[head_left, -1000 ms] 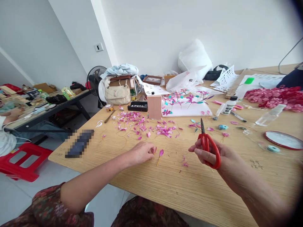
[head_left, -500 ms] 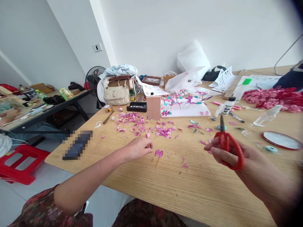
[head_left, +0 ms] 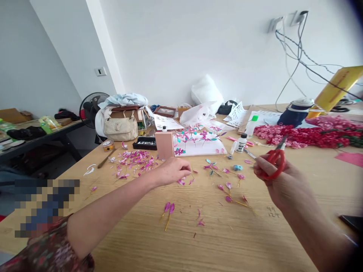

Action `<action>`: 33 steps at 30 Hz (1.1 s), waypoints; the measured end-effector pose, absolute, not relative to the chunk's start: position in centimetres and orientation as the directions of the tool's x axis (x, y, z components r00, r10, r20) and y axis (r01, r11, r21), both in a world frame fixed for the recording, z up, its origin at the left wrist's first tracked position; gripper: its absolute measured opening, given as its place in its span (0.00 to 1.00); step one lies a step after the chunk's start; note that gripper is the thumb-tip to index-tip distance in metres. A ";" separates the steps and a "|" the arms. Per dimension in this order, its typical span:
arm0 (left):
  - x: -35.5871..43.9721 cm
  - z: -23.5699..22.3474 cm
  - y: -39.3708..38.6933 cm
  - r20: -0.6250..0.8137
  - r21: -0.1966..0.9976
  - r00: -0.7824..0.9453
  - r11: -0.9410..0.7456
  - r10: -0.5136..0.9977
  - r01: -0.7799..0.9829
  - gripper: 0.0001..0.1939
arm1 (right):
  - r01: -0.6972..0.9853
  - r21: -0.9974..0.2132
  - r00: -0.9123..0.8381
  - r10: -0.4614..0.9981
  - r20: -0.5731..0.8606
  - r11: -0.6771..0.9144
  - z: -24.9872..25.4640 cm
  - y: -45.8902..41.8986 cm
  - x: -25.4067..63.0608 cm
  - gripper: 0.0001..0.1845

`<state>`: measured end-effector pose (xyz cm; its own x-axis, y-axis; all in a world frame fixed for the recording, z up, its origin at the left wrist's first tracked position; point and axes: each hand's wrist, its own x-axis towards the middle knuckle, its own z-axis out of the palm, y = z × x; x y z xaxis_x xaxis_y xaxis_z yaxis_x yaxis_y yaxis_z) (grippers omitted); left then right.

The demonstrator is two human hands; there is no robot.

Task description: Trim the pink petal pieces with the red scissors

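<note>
My right hand (head_left: 279, 181) grips red-handled scissors (head_left: 274, 162), blades pointing up and to the right, held above the wooden table (head_left: 227, 241). My left hand (head_left: 172, 170) reaches forward with fingers curled down onto a cluster of pink paper petals (head_left: 184, 181); what it pinches is hidden. Two pink petals on a yellow stem (head_left: 168, 211) lie nearer to me. More small flowers (head_left: 228, 187) are scattered between my hands.
A wooden block (head_left: 163, 145), a white sheet with pink and teal flowers (head_left: 198, 145), a glue bottle (head_left: 241, 142), a pile of red flowers (head_left: 306, 134), a beige handbag (head_left: 120, 128) and a fan (head_left: 90, 109) stand further back. A dark flat object (head_left: 351, 223) lies at the right edge.
My left hand has left the two stemmed petals on the table and reached forward into the petal pile. The right hand carried the scissors further right. The view shifted right and up.
</note>
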<state>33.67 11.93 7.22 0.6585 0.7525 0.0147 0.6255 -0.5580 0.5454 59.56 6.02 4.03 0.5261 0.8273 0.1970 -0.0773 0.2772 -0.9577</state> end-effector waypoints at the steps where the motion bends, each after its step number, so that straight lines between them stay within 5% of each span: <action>1: 34.5 7.1 12.6 0.003 0.534 0.663 -0.561 0.749 0.632 0.09 | -0.071 -0.957 0.527 0.825 0.203 0.281 3.8 6.6 59.6 0.13; 13: 41.9 5.0 17.1 -0.123 0.469 0.791 -0.668 0.599 0.578 0.07 | 0.097 -0.965 0.638 0.728 0.250 0.245 1.0 7.6 60.7 0.16; 29: 43.8 3.9 22.2 -0.183 0.301 0.663 -0.601 0.726 0.741 0.13 | 0.138 -0.960 0.640 0.718 0.274 0.243 1.3 7.1 61.5 0.14; 33: 43.3 4.9 21.3 -0.175 0.277 0.696 -0.644 0.696 0.713 0.07 | 0.163 -0.959 0.638 0.718 0.280 0.230 1.2 7.0 61.4 0.14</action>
